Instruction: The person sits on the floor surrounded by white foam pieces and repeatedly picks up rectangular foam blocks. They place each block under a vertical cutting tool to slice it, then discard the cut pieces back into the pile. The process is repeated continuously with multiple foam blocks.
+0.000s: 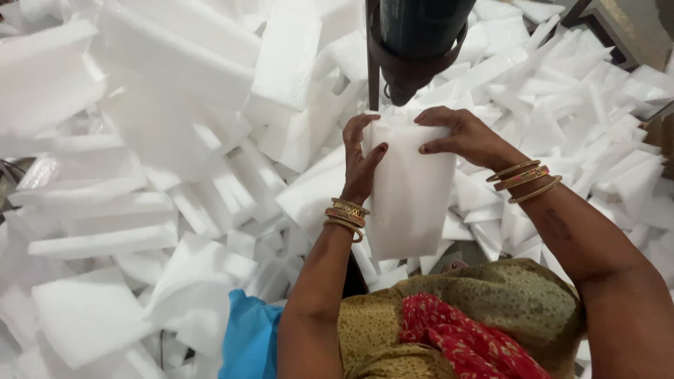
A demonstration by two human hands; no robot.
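I hold a tall white foam block [409, 189] upright in front of me. My left hand [361, 158] grips its left side, fingers curled over the top corner. My right hand [463, 137] clasps the top right edge. Both wrists wear gold bangles. Right above the block's top hangs a dark cylindrical machine head [414, 42] with a thin vertical rod at its left; the block's top edge is close under it.
Heaps of white foam offcuts [175, 161] lie all around, strips and slabs of many sizes. A wooden frame edge [618, 28] shows at the top right. My lap, in yellow-green and red cloth [463, 323], with blue fabric [249, 337] beside it, fills the bottom.
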